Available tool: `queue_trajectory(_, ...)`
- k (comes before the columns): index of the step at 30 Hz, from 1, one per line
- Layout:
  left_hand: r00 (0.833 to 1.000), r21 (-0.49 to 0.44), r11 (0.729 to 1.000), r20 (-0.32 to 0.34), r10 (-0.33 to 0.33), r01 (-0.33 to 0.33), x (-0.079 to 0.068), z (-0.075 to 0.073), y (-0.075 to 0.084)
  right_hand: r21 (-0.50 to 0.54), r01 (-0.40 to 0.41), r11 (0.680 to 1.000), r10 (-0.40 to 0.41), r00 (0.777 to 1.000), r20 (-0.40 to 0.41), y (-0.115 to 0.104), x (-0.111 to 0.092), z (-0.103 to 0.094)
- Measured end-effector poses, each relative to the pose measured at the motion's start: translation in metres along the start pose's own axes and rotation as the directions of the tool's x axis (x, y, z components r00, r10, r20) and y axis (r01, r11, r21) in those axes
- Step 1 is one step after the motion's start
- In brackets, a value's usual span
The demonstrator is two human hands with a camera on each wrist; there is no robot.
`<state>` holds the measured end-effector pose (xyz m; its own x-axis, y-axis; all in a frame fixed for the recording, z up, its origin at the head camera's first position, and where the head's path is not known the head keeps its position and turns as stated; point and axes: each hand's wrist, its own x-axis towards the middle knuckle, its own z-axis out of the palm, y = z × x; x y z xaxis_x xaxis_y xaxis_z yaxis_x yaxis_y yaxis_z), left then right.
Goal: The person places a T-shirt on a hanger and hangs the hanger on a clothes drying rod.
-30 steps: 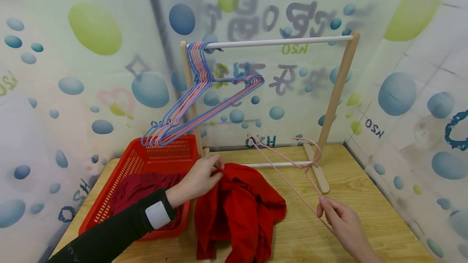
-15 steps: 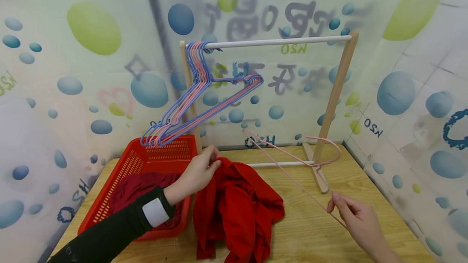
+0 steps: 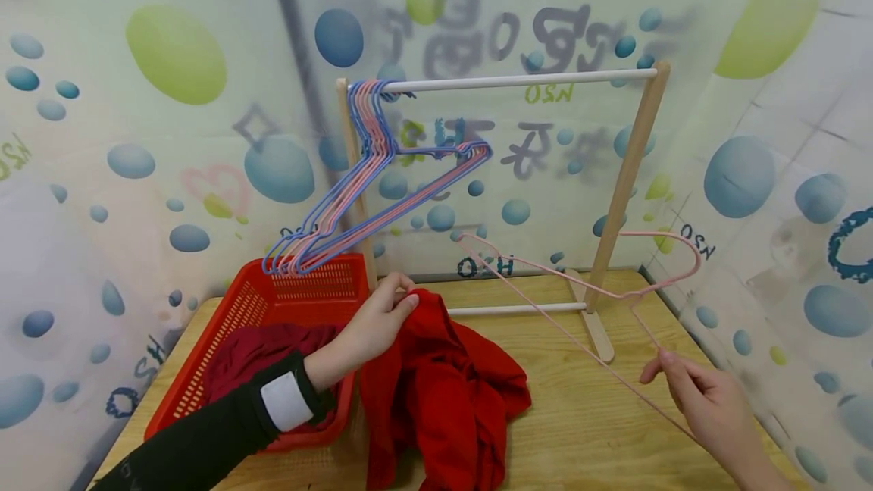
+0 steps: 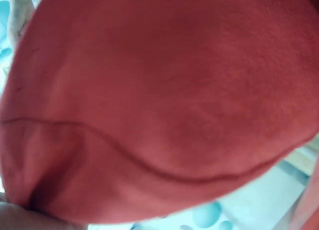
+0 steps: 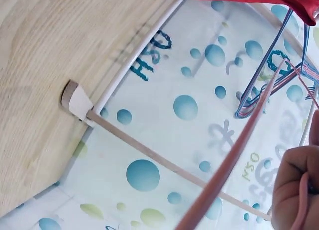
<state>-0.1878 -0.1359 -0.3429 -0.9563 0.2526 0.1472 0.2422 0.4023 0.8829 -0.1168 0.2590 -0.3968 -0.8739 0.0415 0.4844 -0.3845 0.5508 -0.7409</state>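
Observation:
At the centre of the head view, my left hand [image 3: 368, 332] pinches the upper edge of a bright red garment [image 3: 457, 400], whose lower part hangs in folds over the table. The red cloth [image 4: 159, 105] fills most of the left wrist view, with a bit of the hand at its lower left corner. On the right, my right hand [image 3: 709, 404] grips a pink clothes hanger [image 3: 561, 275] by one end. The hanger's hook points up and to the right, and its far end reaches toward the garment. Curled fingers [image 5: 294, 180] around the pink hanger show in the right wrist view.
A wooden rack with a white rail [image 3: 525, 81] stands at the back of the table [image 3: 566, 423]. Several blue and pink hangers [image 3: 382, 165] hang at its left end. Below them is a red plastic basket [image 3: 204, 354] with dark red cloth [image 3: 273, 351] inside.
My right hand has moved to the right with the pink hanger, and the hook has swung up and rightward. The left hand has lifted the garment's edge slightly.

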Motion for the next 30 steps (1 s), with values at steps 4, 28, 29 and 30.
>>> queue_trajectory(4, 0.997, -0.018, 0.997, 0.008, 0.072, -0.072, -0.003, -0.001, 0.013, -0.023, 0.017, 1.000, -0.018, 0.999, -0.029, -0.001, 0.002, -0.005)
queue_trajectory(28, 0.917, 0.243, 0.908, -0.125, 0.377, -0.341, 0.001, -0.015, 0.008, 0.007, 0.059, 0.998, -0.059, 0.998, -0.011, 0.014, -0.011, -0.003)
queue_trajectory(29, 0.917, 0.245, 0.909, -0.130, 0.377, -0.338, 0.001, -0.016, 0.007, 0.019, 0.077, 0.997, -0.077, 0.997, -0.008, 0.016, -0.012, -0.002)
queue_trajectory(30, 0.917, 0.246, 0.909, -0.136, 0.375, -0.336, 0.001, -0.016, 0.007, 0.029, 0.097, 0.995, -0.097, 0.995, -0.003, 0.018, -0.013, -0.001)
